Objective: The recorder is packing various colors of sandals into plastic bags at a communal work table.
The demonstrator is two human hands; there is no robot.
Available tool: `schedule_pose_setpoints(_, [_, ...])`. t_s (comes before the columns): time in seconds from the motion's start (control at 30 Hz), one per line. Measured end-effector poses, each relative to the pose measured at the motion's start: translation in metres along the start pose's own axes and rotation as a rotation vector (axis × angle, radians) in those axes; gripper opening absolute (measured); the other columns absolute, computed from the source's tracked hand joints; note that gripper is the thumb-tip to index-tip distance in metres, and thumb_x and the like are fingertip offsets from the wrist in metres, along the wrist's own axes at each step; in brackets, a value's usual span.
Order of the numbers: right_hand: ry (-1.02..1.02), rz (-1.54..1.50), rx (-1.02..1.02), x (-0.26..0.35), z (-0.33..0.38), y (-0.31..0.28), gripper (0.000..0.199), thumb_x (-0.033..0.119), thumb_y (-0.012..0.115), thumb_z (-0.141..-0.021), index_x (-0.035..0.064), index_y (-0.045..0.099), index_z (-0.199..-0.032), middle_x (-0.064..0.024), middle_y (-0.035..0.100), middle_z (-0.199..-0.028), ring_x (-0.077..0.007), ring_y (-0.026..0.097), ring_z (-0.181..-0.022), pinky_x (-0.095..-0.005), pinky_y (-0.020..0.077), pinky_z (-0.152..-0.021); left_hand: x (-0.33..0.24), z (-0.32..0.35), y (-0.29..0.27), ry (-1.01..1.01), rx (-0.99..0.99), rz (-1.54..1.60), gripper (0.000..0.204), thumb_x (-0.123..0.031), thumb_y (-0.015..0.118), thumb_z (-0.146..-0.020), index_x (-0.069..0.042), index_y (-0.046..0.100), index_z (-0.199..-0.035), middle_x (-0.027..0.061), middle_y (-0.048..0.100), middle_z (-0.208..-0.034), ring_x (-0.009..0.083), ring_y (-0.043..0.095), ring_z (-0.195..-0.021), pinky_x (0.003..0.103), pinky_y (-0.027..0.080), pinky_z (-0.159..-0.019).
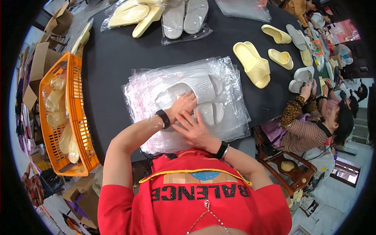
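Note:
A pair of light grey slippers lies on a thick stack of clear plastic bags (137, 84), in front of me on the dark table. My left hand (185, 102), with a black band on the wrist, is at the foot opening of the farther grey slipper (201, 88), its fingers bent against the strap edge. Their tips are partly hidden. My right hand (199, 131), also banded, lies flat with fingers spread beside the nearer grey slipper (206, 113) and partly covers it. Clear film shows around the slippers' toes; how far it covers them is hard to see.
To the right lie a pair of pale yellow slippers (252, 64) and smaller single ones (281, 58). Bagged grey slippers (184, 17) and bagged yellow ones (135, 15) are at the far edge. An orange basket (80, 113) stands left. A seated co-worker (307, 131) handles grey slippers.

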State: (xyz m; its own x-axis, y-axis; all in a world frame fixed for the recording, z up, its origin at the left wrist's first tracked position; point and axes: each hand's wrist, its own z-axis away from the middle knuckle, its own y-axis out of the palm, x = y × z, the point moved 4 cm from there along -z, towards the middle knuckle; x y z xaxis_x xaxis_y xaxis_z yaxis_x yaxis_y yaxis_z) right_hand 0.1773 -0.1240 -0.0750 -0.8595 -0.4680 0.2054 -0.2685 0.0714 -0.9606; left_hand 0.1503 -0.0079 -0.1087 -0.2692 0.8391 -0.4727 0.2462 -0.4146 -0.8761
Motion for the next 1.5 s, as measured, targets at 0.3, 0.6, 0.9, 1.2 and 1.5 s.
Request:
schedule_pose_setpoints(0.3, [-0.177,-0.379,-0.236,0.021,-0.022,-0.021,0.008,0.017,0.058,-0.072,0.0139,0.057,-0.065,-0.0064,0.042,-0.131,-0.0238,0.036,-0.124,-0.055,0.0238,-0.101,0.026,-0.019,-0.009,-0.033,-0.113,0.018,0.034,-0.004,0.061,-0.062,0.002,0.053,-0.095,0.0185,0.049,-0.104,0.0344,0.049,-0.097,0.043,0.047,-0.075])
schedule_pose_setpoints(0.6, [0.354,-0.254,-0.161,-0.071,0.051,0.02,0.07,0.043,0.059,-0.076,0.0049,0.037,-0.13,-0.0212,0.022,-0.14,-0.0343,0.022,-0.13,-0.0508,0.0142,-0.104,0.034,-0.001,-0.013,-0.273,0.111,0.009,0.035,-0.002,0.055,-0.065,0.0,0.05,-0.1,0.0157,0.047,-0.106,0.0352,0.047,-0.1,0.041,0.047,-0.081])
schedule_pose_setpoints(0.9, [0.567,-0.15,0.105,-0.08,0.078,0.073,0.105,0.067,0.056,-0.065,0.0039,0.017,-0.139,-0.024,0.005,-0.144,-0.0361,0.001,-0.134,-0.0511,-0.0012,-0.105,0.074,0.147,-0.021,-0.377,0.003,-0.085,0.022,-0.005,0.055,-0.062,-0.001,0.055,-0.084,0.0141,0.053,-0.093,0.0353,0.05,-0.093,0.042,0.046,-0.074])
schedule_pose_setpoints(1.2, [0.77,-0.225,0.207,-0.085,0.064,0.03,0.082,0.051,0.062,-0.069,0.011,0.032,-0.134,-0.0221,0.006,-0.144,-0.0348,0.001,-0.134,-0.0539,0.0065,-0.103,0.096,0.3,-0.144,-0.974,-0.625,-0.105,0.03,0.003,0.047,-0.071,0.005,0.056,-0.099,0.0194,0.06,-0.094,0.0327,0.057,-0.091,0.036,0.044,-0.081])
schedule_pose_setpoints(1.5, [0.89,-0.499,-0.07,-0.135,0.073,0.018,0.024,0.013,0.057,-0.077,0.0072,0.058,-0.1,-0.0192,0.044,-0.117,-0.0336,0.045,-0.107,-0.0367,0.0383,-0.089,-0.014,0.134,-0.214,-0.451,-0.632,-0.035,0.027,-0.006,0.059,-0.067,0.002,0.06,-0.092,0.0213,0.058,-0.096,0.0377,0.055,-0.092,0.038,0.044,-0.077])
